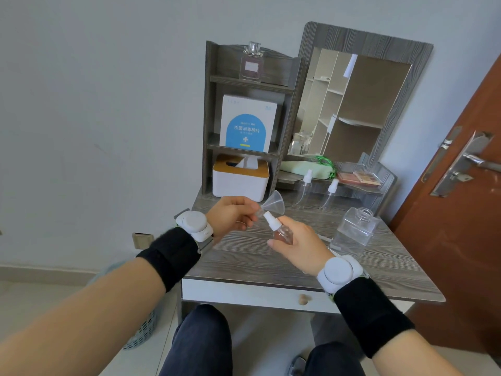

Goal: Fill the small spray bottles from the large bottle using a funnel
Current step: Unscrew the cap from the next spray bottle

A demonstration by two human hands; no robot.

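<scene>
My left hand [230, 215] holds a clear plastic funnel [272, 203] by its spout, tipped on its side above the table. My right hand [295, 242] grips a small clear spray bottle [282, 232] with a white spray head still on it, tilted toward the funnel. The large square clear bottle [355, 230] stands uncapped on the table to the right, partly filled with clear liquid. Two more small spray bottles [305, 192] [330, 195] stand upright behind, near the back shelf.
The grey wood-grain table [244, 256] has a white drawer at its front edge. At the back stand a shelf unit with a white tissue box [240, 177], a blue-and-white carton and a perfume bottle, plus a mirror. A brown door [461, 213] is at right.
</scene>
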